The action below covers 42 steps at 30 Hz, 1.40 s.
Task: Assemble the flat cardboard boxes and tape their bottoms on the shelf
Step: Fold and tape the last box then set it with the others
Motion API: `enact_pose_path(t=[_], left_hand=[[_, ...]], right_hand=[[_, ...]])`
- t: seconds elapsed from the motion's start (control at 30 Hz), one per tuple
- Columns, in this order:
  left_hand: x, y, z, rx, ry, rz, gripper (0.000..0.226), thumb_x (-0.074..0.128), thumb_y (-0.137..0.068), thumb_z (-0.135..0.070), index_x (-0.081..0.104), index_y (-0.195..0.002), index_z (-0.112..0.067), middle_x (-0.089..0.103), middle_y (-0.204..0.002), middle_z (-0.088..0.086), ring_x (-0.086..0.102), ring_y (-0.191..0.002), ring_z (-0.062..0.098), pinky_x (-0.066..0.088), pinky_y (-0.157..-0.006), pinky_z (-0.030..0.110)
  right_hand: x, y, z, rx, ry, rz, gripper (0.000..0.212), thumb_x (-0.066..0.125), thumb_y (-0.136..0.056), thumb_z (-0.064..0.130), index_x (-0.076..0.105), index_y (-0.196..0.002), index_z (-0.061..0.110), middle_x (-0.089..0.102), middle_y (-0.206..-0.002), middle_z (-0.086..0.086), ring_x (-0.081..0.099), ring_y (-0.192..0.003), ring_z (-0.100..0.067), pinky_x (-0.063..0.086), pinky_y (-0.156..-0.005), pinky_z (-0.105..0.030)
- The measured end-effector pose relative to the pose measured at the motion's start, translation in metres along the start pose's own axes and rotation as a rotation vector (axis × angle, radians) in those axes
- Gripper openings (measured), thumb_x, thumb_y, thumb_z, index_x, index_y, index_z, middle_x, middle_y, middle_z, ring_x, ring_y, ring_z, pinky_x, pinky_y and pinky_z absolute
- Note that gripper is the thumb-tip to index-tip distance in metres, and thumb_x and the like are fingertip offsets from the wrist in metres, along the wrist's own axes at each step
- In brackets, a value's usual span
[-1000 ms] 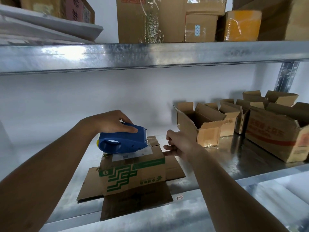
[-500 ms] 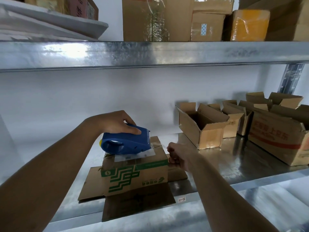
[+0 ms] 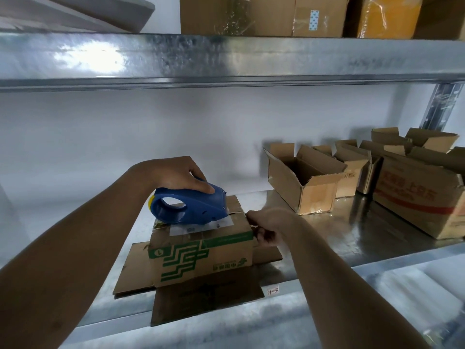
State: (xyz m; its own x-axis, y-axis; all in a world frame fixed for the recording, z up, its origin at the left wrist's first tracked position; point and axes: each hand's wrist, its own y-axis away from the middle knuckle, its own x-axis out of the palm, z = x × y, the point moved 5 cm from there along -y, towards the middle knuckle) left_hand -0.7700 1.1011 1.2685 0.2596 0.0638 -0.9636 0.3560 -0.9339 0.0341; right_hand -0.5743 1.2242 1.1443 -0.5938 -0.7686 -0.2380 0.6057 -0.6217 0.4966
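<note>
A small cardboard box with green print stands upside down on the metal shelf, its open flaps spread flat under it. My left hand grips a blue tape dispenser that lies on the box's upturned bottom, over a white label. My right hand holds the box's right end, fingers curled against its side. Clear tape shows across the bottom seam near the dispenser.
Several assembled open boxes stand at the back right, with a larger red-printed carton beside them. The upper shelf's steel beam hangs overhead, loaded with taped cartons. A small label marks the shelf's front edge.
My right hand has dropped from the top right corner of the box down onto its right end. The dispenser has stayed on the box, shifting slightly right.
</note>
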Motion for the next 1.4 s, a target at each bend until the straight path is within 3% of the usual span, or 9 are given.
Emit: enact_pose_path(t=[0.17, 0.3, 0.4, 0.47, 0.57, 0.63, 0.77, 1.03, 1.4], left_hand=[[0.0, 0.002, 0.0, 0.014, 0.007, 0.008, 0.029, 0.066, -0.086, -0.069, 0.079, -0.096, -0.045, 0.076, -0.094, -0.024, 0.072, -0.09, 0.009, 0.058, -0.092, 0.042], [0.0, 0.004, -0.001, 0.02, 0.014, 0.007, 0.028, 0.066, -0.087, -0.066, 0.079, -0.095, -0.043, 0.076, -0.093, -0.022, 0.072, -0.09, 0.01, 0.058, -0.092, 0.042], [0.0, 0.003, -0.002, 0.024, 0.005, 0.002, 0.029, 0.066, -0.087, -0.067, 0.08, -0.095, -0.043, 0.076, -0.093, -0.022, 0.072, -0.091, 0.01, 0.058, -0.092, 0.043], [0.0, 0.002, -0.001, 0.031, 0.009, 0.007, 0.029, 0.066, -0.088, -0.066, 0.08, -0.096, -0.042, 0.076, -0.094, -0.022, 0.072, -0.091, 0.01, 0.058, -0.093, 0.044], [0.0, 0.002, 0.0, 0.058, 0.038, 0.002, 0.026, 0.067, -0.088, -0.064, 0.08, -0.097, -0.043, 0.076, -0.096, -0.023, 0.072, -0.092, 0.009, 0.057, -0.094, 0.043], [0.0, 0.003, -0.001, 0.08, 0.062, -0.011, 0.022, 0.069, -0.088, -0.062, 0.079, -0.1, -0.047, 0.075, -0.101, -0.026, 0.071, -0.095, 0.007, 0.057, -0.095, 0.041], [-0.002, 0.007, -0.001, 0.099, 0.078, -0.011, 0.021, 0.069, -0.089, -0.062, 0.077, -0.106, -0.052, 0.073, -0.107, -0.029, 0.07, -0.098, 0.006, 0.057, -0.094, 0.038], [-0.02, 0.016, -0.011, 0.059, 0.004, 0.019, 0.03, 0.068, -0.089, -0.063, 0.08, -0.104, -0.04, 0.076, -0.099, -0.022, 0.072, -0.094, 0.013, 0.059, -0.086, 0.032], [-0.052, 0.063, 0.021, -0.062, -0.033, 0.053, 0.026, 0.072, -0.084, -0.066, 0.081, -0.094, -0.044, 0.077, -0.096, -0.02, 0.073, -0.096, 0.012, 0.059, -0.092, 0.037]], right_hand=[[-0.006, -0.005, 0.013, -0.108, 0.273, -0.191, 0.033, 0.067, -0.101, 0.036, 0.06, -0.087, 0.006, 0.058, -0.068, -0.007, 0.054, -0.056, -0.013, 0.055, -0.066, -0.025], [-0.001, -0.008, 0.003, -0.162, 0.25, -0.193, 0.021, 0.073, -0.097, 0.023, 0.06, -0.085, 0.01, 0.063, -0.073, -0.006, 0.062, -0.06, -0.014, 0.058, -0.066, -0.025], [-0.009, -0.006, 0.014, -0.528, 0.314, -0.497, 0.017, 0.076, -0.092, 0.025, 0.062, -0.094, 0.035, 0.073, -0.094, 0.005, 0.072, -0.075, -0.011, 0.065, -0.072, -0.035], [-0.007, 0.01, 0.025, -0.722, 0.41, -0.591, 0.025, 0.066, -0.098, 0.028, 0.064, -0.119, 0.041, 0.072, -0.117, 0.015, 0.071, -0.097, -0.008, 0.064, -0.085, -0.036], [0.023, 0.035, 0.032, -0.737, 0.556, -0.331, 0.044, 0.054, -0.106, 0.024, 0.049, -0.149, 0.025, 0.059, -0.144, 0.004, 0.061, -0.122, -0.016, 0.054, -0.086, -0.02], [0.045, 0.037, 0.027, -0.678, 0.693, -0.206, 0.048, 0.048, -0.106, 0.027, 0.039, -0.152, 0.019, 0.053, -0.15, -0.004, 0.061, -0.122, -0.019, 0.056, -0.093, -0.031], [0.06, 0.031, 0.013, -0.613, 0.804, -0.214, 0.068, 0.027, -0.108, 0.046, 0.003, -0.166, 0.02, -0.001, -0.175, 0.0, 0.022, -0.157, -0.025, 0.038, -0.119, -0.05], [0.061, 0.043, 0.015, -0.587, 1.076, -0.228, 0.068, 0.014, -0.109, 0.053, -0.001, -0.166, 0.02, -0.013, -0.173, 0.002, 0.02, -0.158, -0.022, 0.039, -0.115, -0.047], [0.061, 0.036, 0.017, -0.532, 1.127, -0.194, 0.07, 0.011, -0.107, 0.055, -0.006, -0.166, 0.021, -0.017, -0.172, 0.004, 0.026, -0.156, -0.024, 0.037, -0.116, -0.049]])
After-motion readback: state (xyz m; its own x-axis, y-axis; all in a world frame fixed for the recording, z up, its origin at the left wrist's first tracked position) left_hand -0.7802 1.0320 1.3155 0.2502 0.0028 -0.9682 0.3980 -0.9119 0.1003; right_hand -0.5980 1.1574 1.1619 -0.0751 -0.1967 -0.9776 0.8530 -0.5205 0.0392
